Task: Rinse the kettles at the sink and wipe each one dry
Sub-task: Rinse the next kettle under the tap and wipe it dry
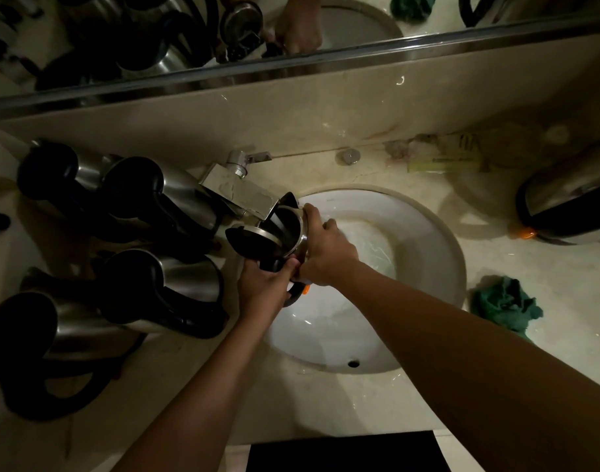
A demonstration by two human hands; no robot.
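Head view: the kettle (pixel 285 233) is held under the tap (pixel 244 195), at about ten o'clock on the sink (pixel 438 240) rim, its lid (pixel 247 238) flipped open toward nine o'clock. The left hand (pixel 264 287) is wrapped round the black handle at the kettle's near side; the right hand (pixel 326 253) cups the steel body from three o'clock, fingers curled over the rim. Both hands are grasping the kettle. Whether water is running cannot be told in this dim light.

Risks, as I judge them:
- The kettle mouth sits right against the tap spout, so a tilt could knock steel on steel or catch the open lid.
- A wet steel wall under the right hand may slip; the handle grip would then bear all the weight.
- Four more kettles (pixel 162 277) crowd the counter from eight to ten o'clock, just beside the left forearm, where an elbow swing could topple one.
- The orange switch near the handle base could get doused.

A green cloth (pixel 503 304) lies at four o'clock, and another kettle (pixel 571 206) at two o'clock.
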